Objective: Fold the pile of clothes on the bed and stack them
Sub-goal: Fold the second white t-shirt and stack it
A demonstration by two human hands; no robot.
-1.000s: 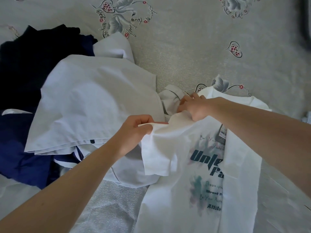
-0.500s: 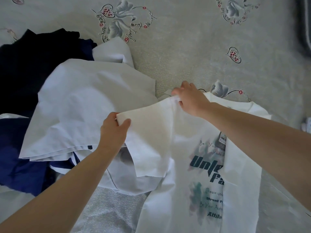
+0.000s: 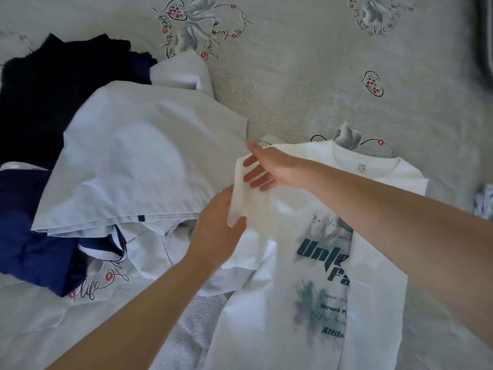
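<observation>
A white T-shirt (image 3: 301, 303) with teal lettering lies face up on the bed, its collar toward the far side. Both my hands hold its left sleeve (image 3: 250, 204), which stands lifted above the shirt's chest. My left hand (image 3: 216, 231) pinches the sleeve's lower edge under the thumb. My right hand (image 3: 269, 169) holds the upper edge between the thumb and nearly straight fingers. To the left is the unfolded pile: a pale blue shirt (image 3: 146, 161) on top, a black garment (image 3: 53, 89) behind it and a navy one (image 3: 29, 236) beneath.
The grey bedsheet (image 3: 306, 81) with flower and heart prints stretches beyond the shirt. A dark object (image 3: 484, 49) sits at the top right edge. A small white crumpled item (image 3: 484, 201) shows at the right edge.
The sleeve was bunched, then spread flat out to the left over the pale blue shirt. Now both hands have swung it up and rightward over the T-shirt's chest.
</observation>
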